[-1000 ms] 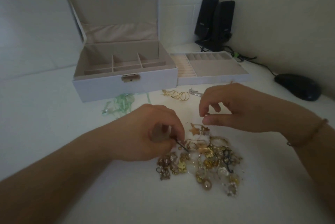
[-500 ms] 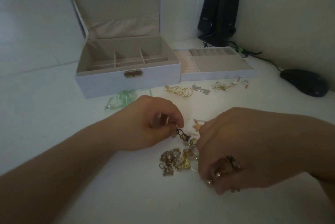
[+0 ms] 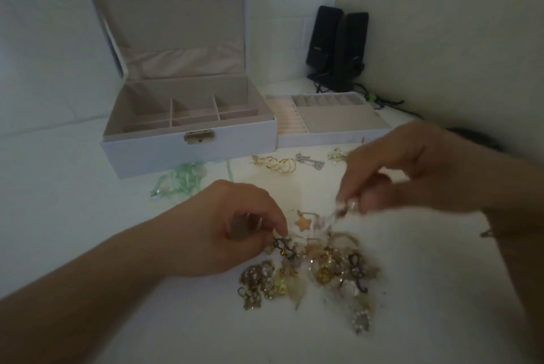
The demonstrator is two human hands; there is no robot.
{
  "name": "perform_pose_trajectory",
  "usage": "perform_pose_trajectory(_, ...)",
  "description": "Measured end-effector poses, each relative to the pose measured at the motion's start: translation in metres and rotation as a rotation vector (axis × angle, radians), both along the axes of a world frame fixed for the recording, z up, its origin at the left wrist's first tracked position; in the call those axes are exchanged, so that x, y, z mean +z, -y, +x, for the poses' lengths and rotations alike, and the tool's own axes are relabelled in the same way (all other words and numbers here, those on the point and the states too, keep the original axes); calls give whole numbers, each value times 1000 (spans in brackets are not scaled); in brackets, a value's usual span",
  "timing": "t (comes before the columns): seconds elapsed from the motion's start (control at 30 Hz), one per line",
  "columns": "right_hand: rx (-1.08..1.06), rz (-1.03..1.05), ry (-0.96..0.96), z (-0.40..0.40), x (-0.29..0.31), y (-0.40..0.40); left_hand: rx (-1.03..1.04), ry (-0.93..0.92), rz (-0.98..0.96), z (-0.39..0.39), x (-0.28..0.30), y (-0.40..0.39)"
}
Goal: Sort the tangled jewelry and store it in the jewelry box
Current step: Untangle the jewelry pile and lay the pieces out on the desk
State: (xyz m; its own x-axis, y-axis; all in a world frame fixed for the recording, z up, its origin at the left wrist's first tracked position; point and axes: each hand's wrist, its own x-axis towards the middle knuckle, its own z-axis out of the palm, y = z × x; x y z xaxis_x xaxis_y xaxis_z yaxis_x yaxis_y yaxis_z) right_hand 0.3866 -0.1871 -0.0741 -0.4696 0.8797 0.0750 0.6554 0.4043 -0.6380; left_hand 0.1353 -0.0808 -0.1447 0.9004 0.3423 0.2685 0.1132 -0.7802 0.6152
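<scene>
A tangled pile of gold jewelry point(image 3: 312, 275) lies on the white table in front of me. My left hand point(image 3: 232, 231) pinches a dark chain point(image 3: 282, 247) at the pile's left edge. Blurred with motion, my right hand point(image 3: 412, 169) is raised above the pile's upper right, its fingertips closed on a small pale piece point(image 3: 343, 209) still trailing into the pile. The white jewelry box point(image 3: 191, 148) stands open behind, its compartments bare. Its removable tray point(image 3: 329, 140) sits to the right of the box.
Sorted pieces lie in a row before the box: a green ribbon piece point(image 3: 179, 184), gold spiral earrings point(image 3: 276, 165), a silver clip point(image 3: 310, 162), a pale piece point(image 3: 337, 156). A star charm point(image 3: 303, 224) lies near the pile. Black speakers point(image 3: 338, 48) stand at the back right.
My right hand has lifted off the pile and moved up and right, pulling a small piece with it. My left hand has stayed on the dark chain.
</scene>
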Motion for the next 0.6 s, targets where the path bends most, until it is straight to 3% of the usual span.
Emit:
perform_pose_trajectory(0.1,-179,-4,-398,55,-2,-9,-10,6,5,0,-1,2)
perform_pose_trajectory(0.27,-346,-34,-595,108,-29,-18,4,-8,-10,-1,1,3)
perform_pose_trajectory(0.4,-514,9,-540,118,-38,-24,13,-17,-30,-2,2,3)
perform_pose_trajectory(0.47,-734,145,-459,125,-41,-29,20,-17,-30,-2,2,3)
perform_pose_trajectory(0.6,-1151,400,-36,138,-47,-33,-9,-2,-20,-3,2,3)
